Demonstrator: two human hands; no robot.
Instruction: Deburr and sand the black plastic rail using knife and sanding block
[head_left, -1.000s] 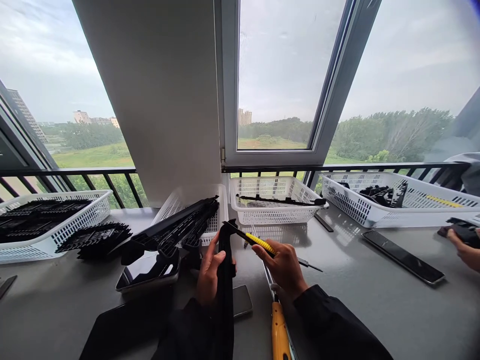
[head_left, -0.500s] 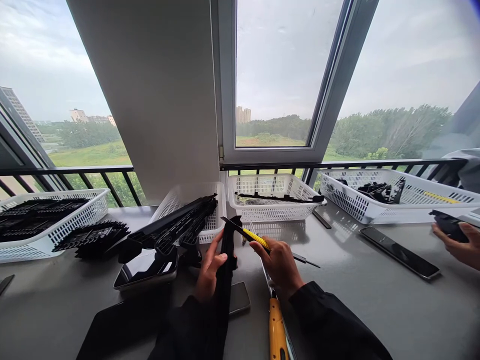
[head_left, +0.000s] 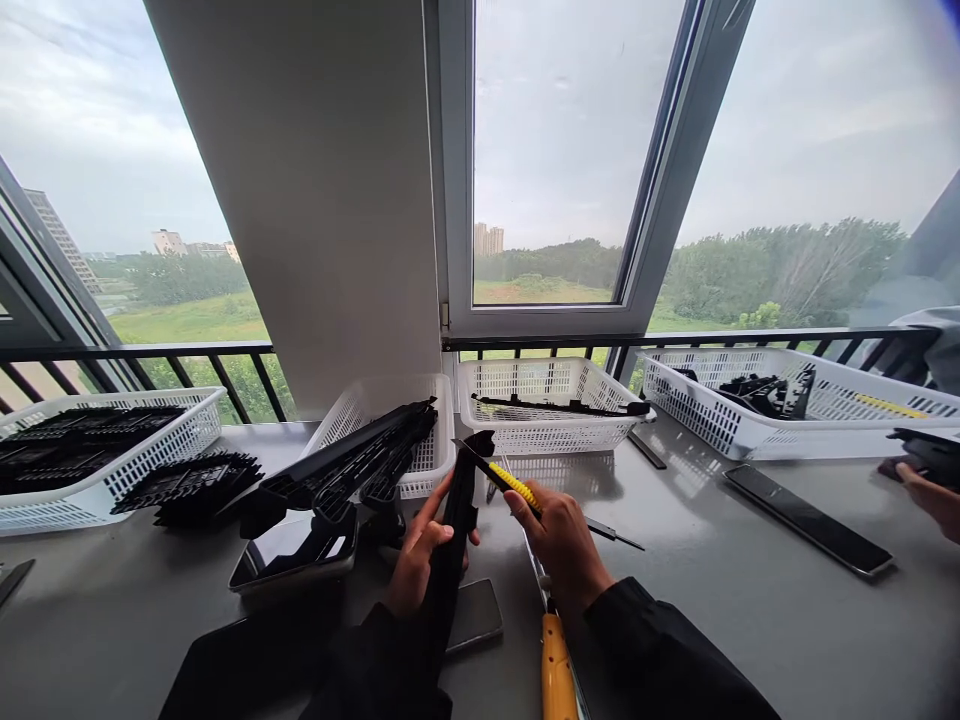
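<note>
My left hand [head_left: 417,552] grips a long black plastic strip [head_left: 454,530] that stands nearly upright over the grey table [head_left: 712,610]. My right hand [head_left: 564,540] holds a yellow utility knife [head_left: 504,478], its blade tip touching the strip's upper end. A phone [head_left: 472,616] lies flat under the strip near my left hand. A yellow-handled tool [head_left: 553,668] lies on the table below my right wrist.
White baskets stand along the window: one at far left [head_left: 97,485] full of black parts, a tilted one [head_left: 420,440] with long black strips, a middle one [head_left: 551,410], a right one [head_left: 750,425]. Another person's hand [head_left: 930,490] works at the right edge. A metal tray [head_left: 296,548] and dark flat bar [head_left: 806,518] lie nearby.
The strip and knife have stayed together with only slight shifts; the knife tip stays at the strip's top. The other person's hand at the right has moved a little.
</note>
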